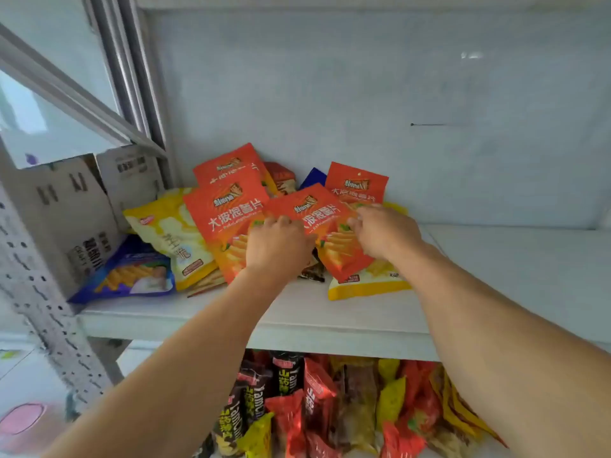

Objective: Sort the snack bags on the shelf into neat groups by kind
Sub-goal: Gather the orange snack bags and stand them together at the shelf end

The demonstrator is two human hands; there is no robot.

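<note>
A glossy orange-red chip bag (317,223), flat and crinkled with white Chinese lettering reading 大波浪薯片 and a picture of ridged chips, lies tilted in the middle of the pile on the white shelf (330,322), and both hands are on it: the left hand (277,242) presses its left edge with fingers curled over the foil, the right hand (385,229) covers its right edge, though whether either truly pinches the bag cannot be told. Three more bags of the same print sit close by, one large (224,213) just left and partly under the left hand, one (228,163) behind that against the far wall, one (358,185) upright at the far right. A yellow bag (168,229) with white panels lies further left, a blue-purple bag (132,272) showing golden sticks at the near left, another yellow bag (367,285) under the right wrist. Grey cardboard boxes (79,219) with dark print stand at the left end. Below, the lower shelf holds a jumble of small shiny packets (317,408), red, yellow and black, some marked "Tam".
</note>
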